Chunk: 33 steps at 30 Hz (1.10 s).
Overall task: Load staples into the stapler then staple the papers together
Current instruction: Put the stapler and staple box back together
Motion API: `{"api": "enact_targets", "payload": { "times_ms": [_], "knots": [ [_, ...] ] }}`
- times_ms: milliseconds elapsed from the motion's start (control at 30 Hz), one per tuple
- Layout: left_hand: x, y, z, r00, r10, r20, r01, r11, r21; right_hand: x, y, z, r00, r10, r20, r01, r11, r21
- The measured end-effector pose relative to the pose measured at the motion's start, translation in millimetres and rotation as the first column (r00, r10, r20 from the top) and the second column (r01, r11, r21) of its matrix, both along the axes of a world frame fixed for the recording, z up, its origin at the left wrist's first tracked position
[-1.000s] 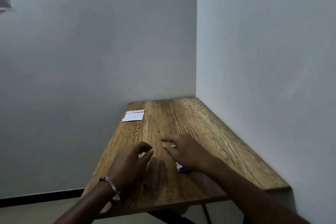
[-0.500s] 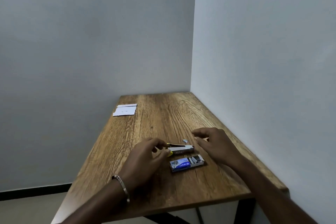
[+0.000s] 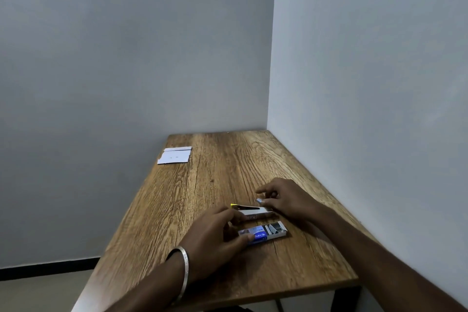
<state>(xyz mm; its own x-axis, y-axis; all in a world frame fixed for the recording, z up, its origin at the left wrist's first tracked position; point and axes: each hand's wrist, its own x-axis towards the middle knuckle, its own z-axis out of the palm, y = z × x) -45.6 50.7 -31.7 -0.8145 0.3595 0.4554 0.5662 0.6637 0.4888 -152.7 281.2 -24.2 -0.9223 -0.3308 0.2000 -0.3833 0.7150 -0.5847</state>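
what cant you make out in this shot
- Head view: whether the stapler is already loaded; the left hand covers its near end.
- The small piece pinched in the right hand: too small to name.
- Print on the staple box: partly under the left thumb and blurred.
- Marks on the papers: too small to read.
- Table legs: cut off by the bottom edge.

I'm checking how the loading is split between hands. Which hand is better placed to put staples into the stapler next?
Right hand: it already pinches a small staple strip just above the stapler. The left hand rests on the stapler's near end and the staple box.
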Motion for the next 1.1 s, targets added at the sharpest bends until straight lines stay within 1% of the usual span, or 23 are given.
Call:
{"api": "enact_targets", "payload": {
  "times_ms": [167, 300, 367, 433, 500, 567, 667, 733, 967, 1033, 1100],
  "knots": [
    [-1.5, 0.8, -2.2, 1.000, -0.008, 0.002, 0.008, 0.997, -0.081, -7.9, -4.9, 0.4, 0.999, 0.046, -0.025, -0.045, 0.997, 0.062],
    [-2.3, 0.1, -2.4, 1.000, 0.003, -0.001, -0.003, 0.991, -0.134, -5.2, -3.0, -0.4, 0.998, 0.038, -0.048, -0.037, 0.999, 0.033],
    [-2.1, 0.0, -2.6, 1.000, -0.002, -0.008, 0.001, 0.990, -0.138, -0.3, 0.4, -0.1, 0.999, 0.018, -0.035, -0.020, 0.999, -0.045],
    [-2.4, 0.3, -3.1, 1.000, -0.003, -0.014, 0.001, 0.991, -0.131, 6.8, 3.5, 3.5, 1.000, -0.013, -0.026, 0.009, 0.987, -0.158],
    [-2.6, 0.4, -3.4, 1.000, 0.000, -0.016, -0.002, 0.992, -0.126, 14.9, 6.3, 10.4, 0.998, -0.032, -0.052, 0.020, 0.975, -0.220],
    [-2.7, -0.1, -4.2, 1.000, 0.001, -0.015, -0.002, 0.992, -0.127, 26.0, 9.8, 16.5, 0.997, -0.014, -0.078, -0.008, 0.959, -0.283],
    [-3.1, -0.4, -4.9, 1.000, 0.002, -0.010, -0.003, 0.992, -0.123, 46.8, 18.7, 18.9, 0.997, 0.049, -0.052, -0.065, 0.922, -0.382],
    [-3.1, 0.6, -4.4, 1.000, 0.005, -0.014, -0.007, 0.992, -0.125, 59.4, 22.9, 15.3, 0.996, 0.082, -0.043, -0.092, 0.930, -0.355],
    [-1.9, 1.9, -4.1, 1.000, -0.002, -0.023, -0.001, 0.991, -0.132, 74.7, 24.9, 10.5, 0.995, 0.068, -0.072, -0.074, 0.994, -0.078],
    [-2.0, 1.7, -3.8, 1.000, -0.002, -0.021, -0.001, 0.990, -0.138, 75.0, 23.8, 12.5, 0.994, 0.055, -0.091, -0.060, 0.997, -0.044],
    [-1.7, 1.4, -3.5, 1.000, -0.001, -0.013, -0.001, 0.990, -0.138, 75.1, 23.1, 14.1, 0.993, 0.055, -0.106, -0.062, 0.996, -0.060]
  ]
}}
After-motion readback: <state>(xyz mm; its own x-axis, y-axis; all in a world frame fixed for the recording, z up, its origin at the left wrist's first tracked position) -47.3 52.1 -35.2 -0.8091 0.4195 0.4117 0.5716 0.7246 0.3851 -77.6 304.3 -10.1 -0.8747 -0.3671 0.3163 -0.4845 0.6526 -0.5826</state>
